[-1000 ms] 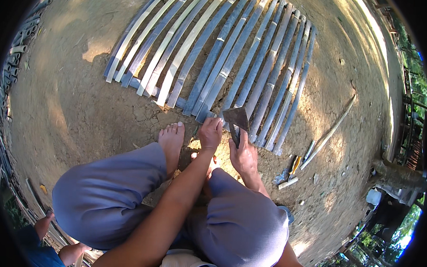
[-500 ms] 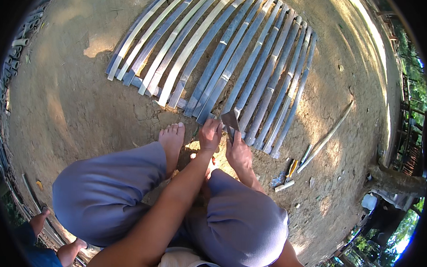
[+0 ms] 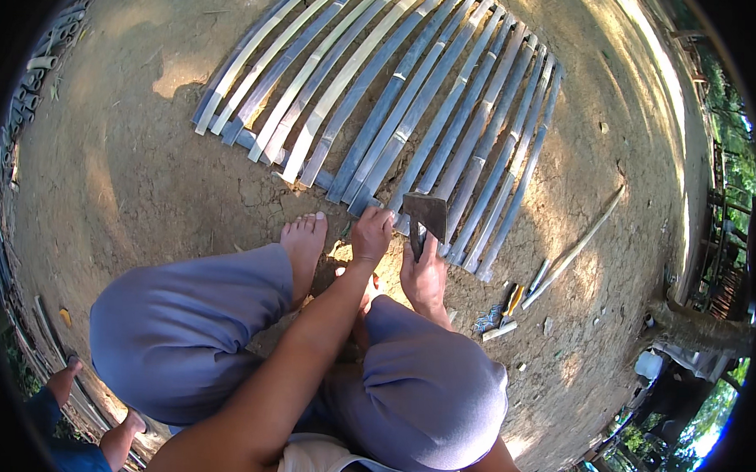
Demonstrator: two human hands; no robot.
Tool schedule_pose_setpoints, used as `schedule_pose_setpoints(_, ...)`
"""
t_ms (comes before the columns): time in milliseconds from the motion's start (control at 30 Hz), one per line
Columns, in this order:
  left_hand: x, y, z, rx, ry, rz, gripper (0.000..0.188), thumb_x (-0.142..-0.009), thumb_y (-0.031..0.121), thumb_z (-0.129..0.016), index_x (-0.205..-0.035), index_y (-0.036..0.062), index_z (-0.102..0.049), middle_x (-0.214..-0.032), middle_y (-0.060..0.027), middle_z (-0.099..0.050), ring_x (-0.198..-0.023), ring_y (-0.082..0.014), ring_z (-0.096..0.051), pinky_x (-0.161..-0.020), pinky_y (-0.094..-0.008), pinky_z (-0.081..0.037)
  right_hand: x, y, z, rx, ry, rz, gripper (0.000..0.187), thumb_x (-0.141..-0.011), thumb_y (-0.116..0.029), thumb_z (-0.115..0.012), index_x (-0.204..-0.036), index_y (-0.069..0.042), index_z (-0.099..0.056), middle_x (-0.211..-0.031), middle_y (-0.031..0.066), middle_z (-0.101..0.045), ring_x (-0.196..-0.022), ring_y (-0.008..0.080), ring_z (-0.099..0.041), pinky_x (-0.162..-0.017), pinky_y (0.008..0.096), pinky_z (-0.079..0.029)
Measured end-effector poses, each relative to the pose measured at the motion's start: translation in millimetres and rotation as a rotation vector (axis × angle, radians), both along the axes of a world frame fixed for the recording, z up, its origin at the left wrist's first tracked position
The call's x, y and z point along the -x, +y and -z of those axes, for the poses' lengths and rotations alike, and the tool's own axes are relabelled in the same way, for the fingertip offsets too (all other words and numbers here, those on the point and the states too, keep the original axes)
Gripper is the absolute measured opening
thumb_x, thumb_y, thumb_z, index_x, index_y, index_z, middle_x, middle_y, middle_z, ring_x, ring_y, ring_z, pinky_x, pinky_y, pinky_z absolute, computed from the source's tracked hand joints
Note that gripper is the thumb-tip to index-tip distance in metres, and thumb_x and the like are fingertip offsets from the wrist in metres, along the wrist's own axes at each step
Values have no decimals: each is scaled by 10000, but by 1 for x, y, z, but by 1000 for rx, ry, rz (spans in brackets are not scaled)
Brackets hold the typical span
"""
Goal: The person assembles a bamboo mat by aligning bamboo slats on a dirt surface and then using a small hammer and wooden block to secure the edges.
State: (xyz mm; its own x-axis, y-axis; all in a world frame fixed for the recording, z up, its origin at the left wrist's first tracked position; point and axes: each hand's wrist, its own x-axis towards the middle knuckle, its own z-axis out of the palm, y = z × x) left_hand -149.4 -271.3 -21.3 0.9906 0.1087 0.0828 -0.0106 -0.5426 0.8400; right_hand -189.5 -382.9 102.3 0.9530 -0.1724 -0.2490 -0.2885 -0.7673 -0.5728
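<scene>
A row of split bamboo slats (image 3: pixel 402 129) lies on the ground ahead of me, fixed or resting across a bamboo crosspiece at its near end. My left hand (image 3: pixel 371 236) is closed, its fingertips pinched at the near end of a middle slat; what sits between them, if anything, is too small to see. Just to its right, my right hand (image 3: pixel 425 278) grips the dark handle of a hatchet-like tool (image 3: pixel 426 213). The tool's broad, flat metal head is raised over the near slat ends and hides part of them.
Right of the slats lie yellow-handled pliers (image 3: pixel 513 301), a small pile of nails (image 3: pixel 487 319), a short pale piece of wood (image 3: pixel 500 330) and a long stick (image 3: pixel 576 249). My bare foot (image 3: pixel 303 243) is left of my hands. Another person's feet (image 3: pixel 121 439) show at lower left.
The hatchet-like tool has tilted, so its flat head now faces up more and sits slightly further right. My left hand has stayed by the slat end.
</scene>
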Motion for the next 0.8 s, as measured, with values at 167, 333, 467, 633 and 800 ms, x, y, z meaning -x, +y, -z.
schedule_pose_setpoints(167, 0, -1, -1, 25, -21, 7, 103, -862, 77, -698, -960, 75, -730, -884, -108, -664, -781, -335, -672, -685, -419, -542, 2, -3, 16, 111, 210, -49, 598, -973, -245, -584, -1473, -31, -334, -997, 321, -680, -822, 520, -672, -735, 589, -544)
schedule_pose_setpoints(333, 1, 3, -3, 65, 25, -15, 127, -857, 82, -717, -982, 67, -729, -888, -110, -660, -781, -342, -666, -693, -417, -543, -5, -4, 1, 62, 154, 7, 575, -968, -229, -590, -1454, -29, -355, -1037, 334, -671, -838, 523, -671, -724, 592, -542)
schedule_pose_setpoints(467, 22, -6, -16, 183, 103, -183, 177, -834, 114, -739, -985, 25, -713, -885, -126, -666, -784, -313, -690, -670, -416, -533, 6, -10, -1, 30, -2, 24, 580, -962, -207, -598, -1448, -35, -333, -964, 334, -675, -779, 527, -666, -672, 606, -532)
schedule_pose_setpoints(633, 39, 3, 8, 275, 467, -364, 192, -849, 203, -770, -892, 21, -731, -741, -131, -699, -682, -305, -692, -639, -412, -521, 11, 2, -2, 12, 58, 34, 550, -954, -209, -601, -1415, -10, -377, -944, 347, -672, -755, 527, -665, -665, 602, -533)
schedule_pose_setpoints(800, 27, -3, 21, 489, 783, -318, 247, -883, 268, -759, -832, 27, -739, -659, -123, -712, -618, -250, -703, -632, -394, -525, 16, -13, 9, 74, 48, -10, 470, -952, -219, -603, -1333, 14, -457, -941, 328, -680, -761, 524, -667, -672, 592, -537)
